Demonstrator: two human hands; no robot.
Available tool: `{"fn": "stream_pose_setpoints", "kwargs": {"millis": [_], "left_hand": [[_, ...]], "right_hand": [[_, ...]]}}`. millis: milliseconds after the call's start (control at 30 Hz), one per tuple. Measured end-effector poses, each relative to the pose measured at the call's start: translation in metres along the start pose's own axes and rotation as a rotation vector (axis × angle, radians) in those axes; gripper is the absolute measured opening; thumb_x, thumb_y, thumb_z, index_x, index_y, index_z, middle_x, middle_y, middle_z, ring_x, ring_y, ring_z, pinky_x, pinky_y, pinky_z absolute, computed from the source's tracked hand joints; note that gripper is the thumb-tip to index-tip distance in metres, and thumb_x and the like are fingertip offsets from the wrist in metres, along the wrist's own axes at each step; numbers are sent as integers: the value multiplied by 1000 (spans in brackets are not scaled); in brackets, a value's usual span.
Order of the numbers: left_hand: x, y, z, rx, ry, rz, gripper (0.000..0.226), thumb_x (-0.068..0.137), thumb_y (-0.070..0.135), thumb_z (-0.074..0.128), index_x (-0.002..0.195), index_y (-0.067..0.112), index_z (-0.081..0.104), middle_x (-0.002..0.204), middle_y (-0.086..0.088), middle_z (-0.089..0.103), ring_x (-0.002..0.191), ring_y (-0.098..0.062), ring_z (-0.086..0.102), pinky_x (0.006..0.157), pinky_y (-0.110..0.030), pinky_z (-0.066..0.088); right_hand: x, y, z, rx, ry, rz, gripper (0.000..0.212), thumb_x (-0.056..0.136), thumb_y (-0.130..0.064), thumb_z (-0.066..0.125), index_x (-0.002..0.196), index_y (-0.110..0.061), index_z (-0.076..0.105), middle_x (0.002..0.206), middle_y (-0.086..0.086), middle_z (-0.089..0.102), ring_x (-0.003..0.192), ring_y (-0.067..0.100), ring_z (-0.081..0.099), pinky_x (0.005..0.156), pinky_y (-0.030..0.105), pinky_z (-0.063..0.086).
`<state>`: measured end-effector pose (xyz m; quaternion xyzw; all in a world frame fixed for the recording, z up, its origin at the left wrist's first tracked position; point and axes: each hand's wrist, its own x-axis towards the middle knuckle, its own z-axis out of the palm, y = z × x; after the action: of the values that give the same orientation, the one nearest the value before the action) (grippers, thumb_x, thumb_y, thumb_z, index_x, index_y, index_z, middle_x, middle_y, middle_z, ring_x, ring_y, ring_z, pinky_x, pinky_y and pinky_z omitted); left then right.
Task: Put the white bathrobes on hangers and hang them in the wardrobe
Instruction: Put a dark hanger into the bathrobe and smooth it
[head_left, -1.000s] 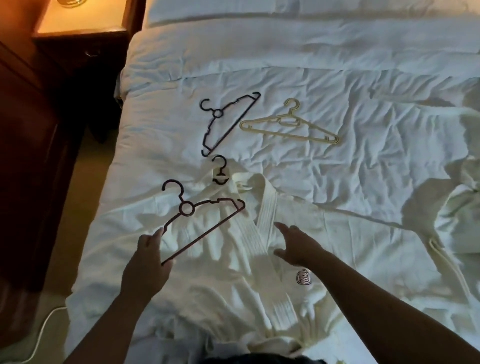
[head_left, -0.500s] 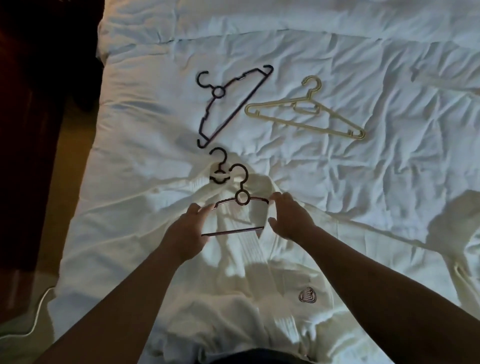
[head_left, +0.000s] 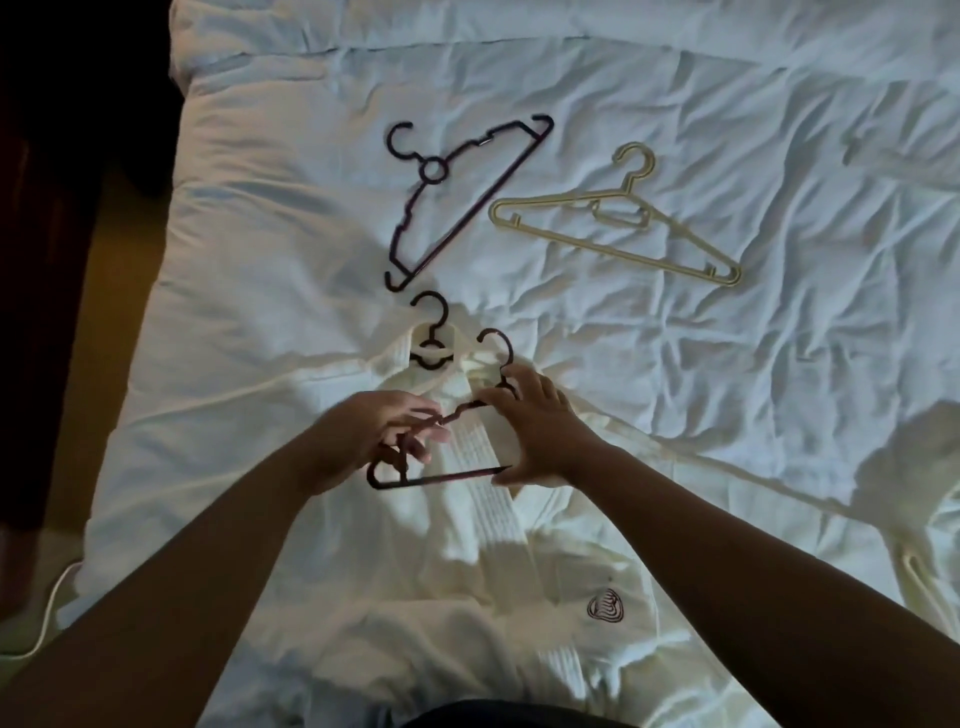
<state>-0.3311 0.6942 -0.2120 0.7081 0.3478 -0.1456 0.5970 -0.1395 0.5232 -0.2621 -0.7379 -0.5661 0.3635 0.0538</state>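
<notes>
**Two hands now on one hanger: insertion stage**

Head view: the left hand (head_left: 374, 436) curls round the left shoulder of the held dark hanger (head_left: 441, 477). The right hand (head_left: 540, 431) clamps its neck and right end. One second ago the left hand alone carried it, left of the collar. It now sits tilted over the collar of the white bathrobe (head_left: 415, 597), which is spread on the near part of the bed (head_left: 727, 364). A hanger hook (head_left: 431, 322) already projects from that collar. Judgement: fitting is starting and hanging is not yet done. The spare dark hanger (head_left: 452, 208) and cream hanger (head_left: 618, 228) lie farther off.
</notes>
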Motion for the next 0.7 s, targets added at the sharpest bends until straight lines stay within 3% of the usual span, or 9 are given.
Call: {"fn": "stream_pose_setpoints", "kwargs": {"millis": [67,133,200,300,400,467,533,633,700], "left_hand": [[4,-33,-3,-21,53,-72,33,103,19,38,111,-1,63,101,-15,74,89,-31,68,73,-34,52],[4,-66,11,373,8,5,33,93,29,43,109,13,66,109,-5,71,104,-28,66,85,-36,54],[8,-87,42,732,-126,206,49,86,23,46,134,35,53,141,3,54,123,-18,57,98,-37,50],[19,-65,95,961,-256,350,79,88,3,46,153,35,18,164,2,17,106,-18,56,87,-36,51],[27,-41,113,1072,-181,369,41,97,32,25,135,33,40,136,-3,52,103,-27,64,79,-32,46],[30,-54,108,1073,-162,387,53,94,47,16,134,31,47,134,-1,55,116,-28,58,93,-26,41],[17,-62,82,1174,-145,403,61,86,43,9,130,26,48,128,-6,57,106,-28,60,89,-34,47],[-8,-93,37,1090,21,238,28,88,23,43,113,27,55,114,-5,61,92,-27,63,73,-39,52],[-19,-107,13,1186,16,207,36,79,7,58,113,21,59,123,-7,57,92,-27,60,67,-38,52]], "right_hand": [[-1,3,-9,34,24,-8,112,55,-54,90,147,-40,28,151,0,9,137,27,31,115,47,34],[-3,5,-17,55,15,-33,112,54,-53,92,146,-40,29,151,-2,12,132,25,40,110,44,42],[-9,5,-21,53,-5,-54,111,55,-50,92,147,-39,30,152,-2,12,130,23,44,107,39,46],[-13,1,-23,59,-5,-62,110,57,-49,91,149,-39,31,153,-2,12,129,22,47,104,39,49],[-10,0,-18,44,7,-36,111,54,-51,91,148,-40,31,151,-2,14,123,23,51,103,42,49],[-5,0,-14,11,21,-8,112,53,-52,90,146,-42,30,149,-1,16,118,25,54,102,45,48],[2,1,-9,-54,32,29,111,54,-51,89,146,-43,29,149,1,16,118,27,52,103,46,45],[8,4,3,-199,33,80,106,59,-43,87,147,-43,27,151,6,15,129,29,42,106,44,38],[8,2,16,-302,59,109,105,57,-34,87,146,-42,32,151,10,23,129,32,43,101,44,40]]}}
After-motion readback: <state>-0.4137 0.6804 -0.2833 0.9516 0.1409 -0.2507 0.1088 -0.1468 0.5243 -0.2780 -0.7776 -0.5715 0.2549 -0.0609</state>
